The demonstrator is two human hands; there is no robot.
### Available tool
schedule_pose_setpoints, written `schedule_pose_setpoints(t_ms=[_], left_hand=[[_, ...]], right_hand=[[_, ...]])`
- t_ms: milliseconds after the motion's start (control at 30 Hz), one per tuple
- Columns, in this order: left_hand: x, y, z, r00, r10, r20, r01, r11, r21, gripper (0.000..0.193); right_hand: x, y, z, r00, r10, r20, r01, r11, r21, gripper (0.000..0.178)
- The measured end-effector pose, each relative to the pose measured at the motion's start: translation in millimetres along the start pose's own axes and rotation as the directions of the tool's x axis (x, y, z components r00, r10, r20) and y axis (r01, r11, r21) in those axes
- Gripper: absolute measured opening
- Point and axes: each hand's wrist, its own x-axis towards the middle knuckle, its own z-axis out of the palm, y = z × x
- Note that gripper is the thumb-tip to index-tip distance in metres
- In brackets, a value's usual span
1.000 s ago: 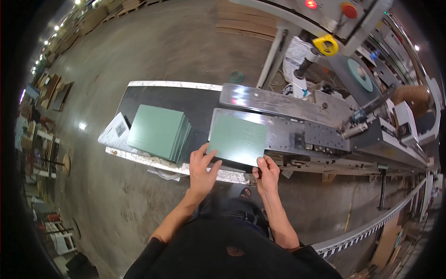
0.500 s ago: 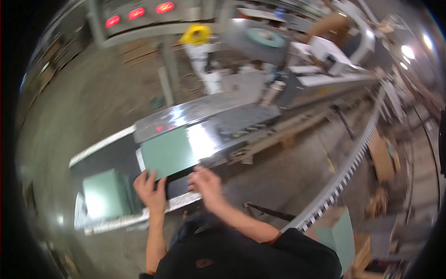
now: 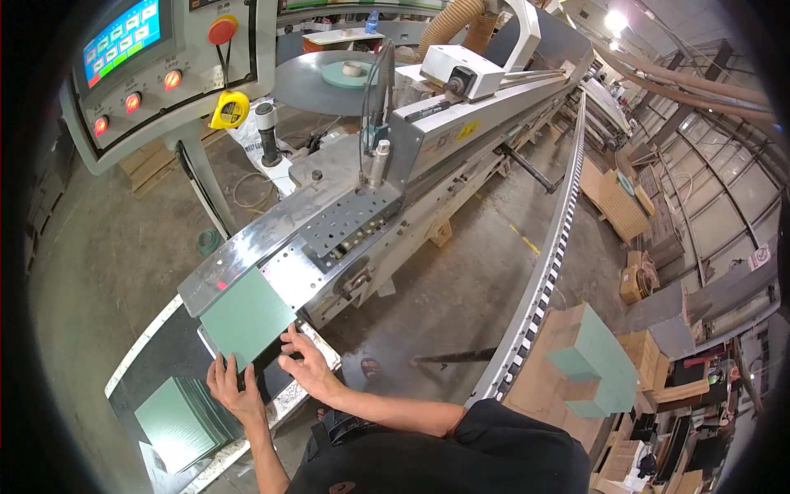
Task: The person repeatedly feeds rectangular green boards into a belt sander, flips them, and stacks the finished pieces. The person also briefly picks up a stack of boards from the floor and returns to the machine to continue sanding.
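Observation:
A flat green rectangular panel (image 3: 248, 317) lies at the infeed end of a long metal machine (image 3: 329, 198), with its far edge along the steel guide plate. My left hand (image 3: 240, 398) is open, fingers spread, its fingertips at the panel's near left edge. By the near right corner is my right hand (image 3: 311, 365), also open, with fingers stretched and thumb apart; whether it touches the panel I cannot tell. To the left of my left hand, a stack of similar green panels (image 3: 177, 420) rests on the dark table top (image 3: 156, 354).
A control panel (image 3: 156, 90) with a screen, lit red buttons and a hanging yellow tape measure (image 3: 230, 109) stands far left. Along the right runs a roller rail (image 3: 535, 321). Green panels (image 3: 601, 362) are stacked on a brown board beyond it. A round grey table (image 3: 309, 86) stands behind.
The view has swung, so the machine and stack sit differently in the picture. My left hand stays by the panel; my right hand's fingers have stretched out from a more curled pose.

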Motion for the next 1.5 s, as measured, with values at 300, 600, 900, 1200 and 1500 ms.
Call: schedule_pose_setpoints(t_ms=[300, 600, 900, 1200, 1500], left_hand=[[3, 1, 2, 0.998, 0.051, -0.044, -0.050, 0.999, 0.016, 0.040], [23, 62, 48, 0.997, 0.055, -0.051, -0.057, 0.997, -0.047, 0.042], [54, 144, 124, 0.993, 0.118, -0.013, -0.119, 0.986, -0.116, 0.042], [78, 226, 203, 0.992, 0.116, 0.057, -0.100, 0.967, -0.234, 0.037], [99, 278, 236, 0.978, 0.118, 0.171, -0.069, 0.961, -0.268, 0.037]], right_hand=[[2, 0, -5, 0.997, -0.039, -0.071, 0.040, 0.999, 0.003, 0.055], [29, -21, -73, 0.992, -0.049, -0.113, 0.047, 0.999, -0.026, 0.061], [73, -27, -170, 0.961, -0.076, -0.268, 0.083, 0.996, 0.017, 0.058], [119, -31, -273, 0.893, -0.141, -0.428, 0.126, 0.990, -0.062, 0.052], [150, -31, -330, 0.824, -0.130, -0.551, 0.149, 0.989, -0.011, 0.060]])
